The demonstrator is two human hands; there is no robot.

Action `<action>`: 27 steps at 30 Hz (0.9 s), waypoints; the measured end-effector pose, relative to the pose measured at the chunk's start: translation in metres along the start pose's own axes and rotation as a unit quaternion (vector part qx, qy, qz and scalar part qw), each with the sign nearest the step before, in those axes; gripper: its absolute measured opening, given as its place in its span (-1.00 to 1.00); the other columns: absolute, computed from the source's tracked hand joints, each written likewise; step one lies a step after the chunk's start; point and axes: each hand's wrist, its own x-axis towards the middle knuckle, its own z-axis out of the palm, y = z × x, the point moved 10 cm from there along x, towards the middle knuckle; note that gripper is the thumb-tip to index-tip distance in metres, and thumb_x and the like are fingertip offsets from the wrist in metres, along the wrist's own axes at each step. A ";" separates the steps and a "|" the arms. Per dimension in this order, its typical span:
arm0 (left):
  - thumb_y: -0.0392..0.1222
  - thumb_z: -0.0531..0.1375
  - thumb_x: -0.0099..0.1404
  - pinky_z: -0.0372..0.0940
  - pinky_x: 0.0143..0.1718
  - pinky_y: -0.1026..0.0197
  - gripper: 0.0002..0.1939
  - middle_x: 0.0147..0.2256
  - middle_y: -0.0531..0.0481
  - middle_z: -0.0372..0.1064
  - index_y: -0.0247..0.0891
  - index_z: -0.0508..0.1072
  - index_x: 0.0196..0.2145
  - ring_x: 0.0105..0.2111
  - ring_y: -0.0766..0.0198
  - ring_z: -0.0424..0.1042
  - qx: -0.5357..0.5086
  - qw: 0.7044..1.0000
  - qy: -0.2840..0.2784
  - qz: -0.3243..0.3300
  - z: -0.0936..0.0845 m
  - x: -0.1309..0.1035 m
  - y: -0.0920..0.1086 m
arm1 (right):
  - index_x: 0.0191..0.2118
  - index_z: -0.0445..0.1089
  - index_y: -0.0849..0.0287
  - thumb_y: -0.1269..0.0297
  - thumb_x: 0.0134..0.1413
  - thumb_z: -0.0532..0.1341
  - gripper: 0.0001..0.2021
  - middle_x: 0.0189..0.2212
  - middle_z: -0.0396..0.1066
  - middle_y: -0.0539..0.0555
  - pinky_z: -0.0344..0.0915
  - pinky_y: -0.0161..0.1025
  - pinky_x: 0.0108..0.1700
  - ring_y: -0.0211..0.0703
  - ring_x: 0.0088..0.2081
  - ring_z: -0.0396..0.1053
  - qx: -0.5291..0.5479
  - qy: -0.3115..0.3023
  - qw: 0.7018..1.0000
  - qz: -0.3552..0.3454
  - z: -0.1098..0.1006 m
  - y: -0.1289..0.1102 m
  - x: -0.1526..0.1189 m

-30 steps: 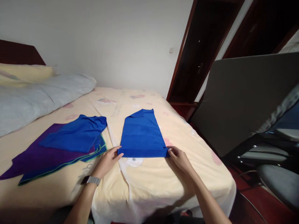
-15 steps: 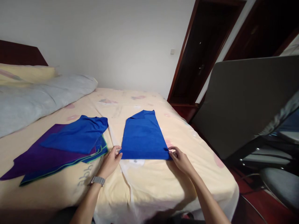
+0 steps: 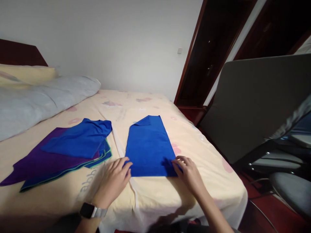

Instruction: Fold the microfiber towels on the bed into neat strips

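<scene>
A blue cloth (image 3: 149,149) lies flat on the bed, its far left corner folded over. My left hand (image 3: 115,179), with a watch (image 3: 93,211) on the wrist, rests at the near left corner of that cloth, fingers bent and slightly apart. At the near right corner, my right hand (image 3: 188,174) touches the cloth's edge with curled fingers; whether it pinches the fabric is hard to tell. Left of them lie another blue cloth (image 3: 80,139), a purple cloth (image 3: 36,161) under it and a green-edged dark blue cloth (image 3: 36,183) lowest.
A grey rolled cover (image 3: 48,97) and a yellow pillow (image 3: 29,75) lie on the left of the patterned bed (image 3: 213,161). Right of the bed stand a large dark panel (image 3: 255,100) and a grey seat (image 3: 291,191). A dark door (image 3: 209,55) is behind.
The blue cloth's near edge has come closer to me and its folded far corner looks smaller. My left hand has turned palm down over the near left corner; my right hand has shifted slightly nearer.
</scene>
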 end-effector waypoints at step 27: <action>-0.25 -0.02 0.47 0.18 0.26 0.04 -0.43 0.31 0.03 0.07 -0.03 -0.06 0.36 0.28 0.20 0.13 -0.059 0.985 -0.092 0.132 0.061 -0.019 0.000 | 0.30 0.17 0.02 0.31 0.37 0.03 -0.57 0.27 0.17 0.06 0.26 -0.04 0.24 0.00 0.25 0.17 0.126 -0.164 0.977 -0.043 0.025 0.014 -0.035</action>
